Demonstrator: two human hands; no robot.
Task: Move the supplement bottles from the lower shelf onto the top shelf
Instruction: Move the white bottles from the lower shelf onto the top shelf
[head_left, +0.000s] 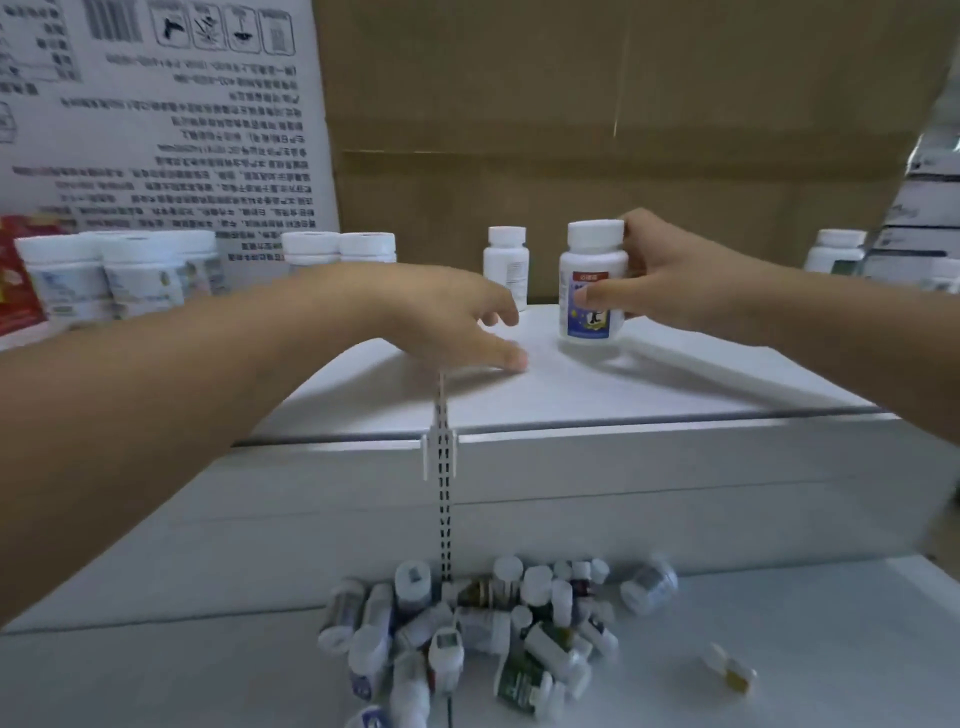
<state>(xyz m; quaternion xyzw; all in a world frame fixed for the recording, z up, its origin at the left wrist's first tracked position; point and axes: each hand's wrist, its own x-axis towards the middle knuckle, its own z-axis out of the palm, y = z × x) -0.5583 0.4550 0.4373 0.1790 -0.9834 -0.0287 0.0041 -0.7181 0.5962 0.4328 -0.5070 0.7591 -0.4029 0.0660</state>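
Note:
My right hand (670, 270) grips a white supplement bottle with a blue and red label (589, 283), standing upright on the white top shelf (675, 379). My left hand (441, 312) hovers over the top shelf with relaxed fingers, holding nothing, its fingertips near the surface. A plain white bottle (505, 262) stands just behind, between the two hands. Far below, a heap of several small bottles (478, 629) lies on the lower shelf (156, 670), most on their sides.
Several white jars (124, 275) stand at the top shelf's left, two more (337, 247) behind my left forearm, another (834, 252) at the far right. Printed and brown cartons (571, 130) wall the back. A slotted upright rail (444, 499) runs down the middle. A small vial (730, 670) lies apart.

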